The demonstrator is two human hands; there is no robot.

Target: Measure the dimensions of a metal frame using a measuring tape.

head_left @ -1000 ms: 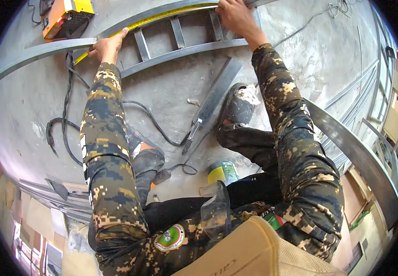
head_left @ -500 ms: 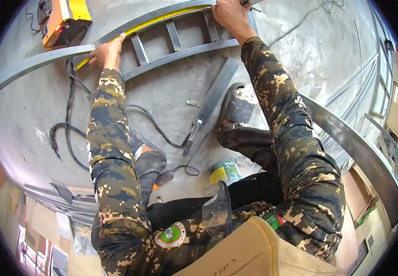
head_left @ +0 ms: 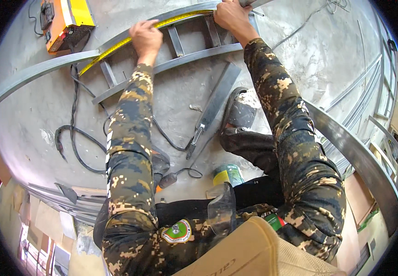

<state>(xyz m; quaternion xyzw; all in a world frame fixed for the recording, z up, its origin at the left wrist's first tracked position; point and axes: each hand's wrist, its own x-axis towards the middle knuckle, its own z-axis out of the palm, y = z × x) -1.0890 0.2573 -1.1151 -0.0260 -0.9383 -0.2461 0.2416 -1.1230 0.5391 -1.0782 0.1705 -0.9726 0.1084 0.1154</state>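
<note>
A yellow tape measure blade [head_left: 116,47] lies stretched along a grey metal frame with ladder-like rungs [head_left: 177,42] on the floor. My right hand [head_left: 234,17] is closed at the blade's far right end, by the frame's top rail; the tape's case is hidden. Over the middle of the blade is my left hand [head_left: 146,40], its index finger stretched to the right and the other fingers loosely bent. Nothing shows in it. The blade's left end lies loose beside a curved-looking metal bar [head_left: 42,73].
An orange and yellow machine [head_left: 70,23] stands far left, with black cables [head_left: 73,106] near it. A flat metal piece [head_left: 217,96] with a clamp [head_left: 196,138] lies between my feet, near a can [head_left: 228,175]. Long metal bars [head_left: 350,124] lie at the right.
My left hand has left the tape's left end and moved right along the blade. The left stretch of blade is now uncovered. My right hand stays at the other end.
</note>
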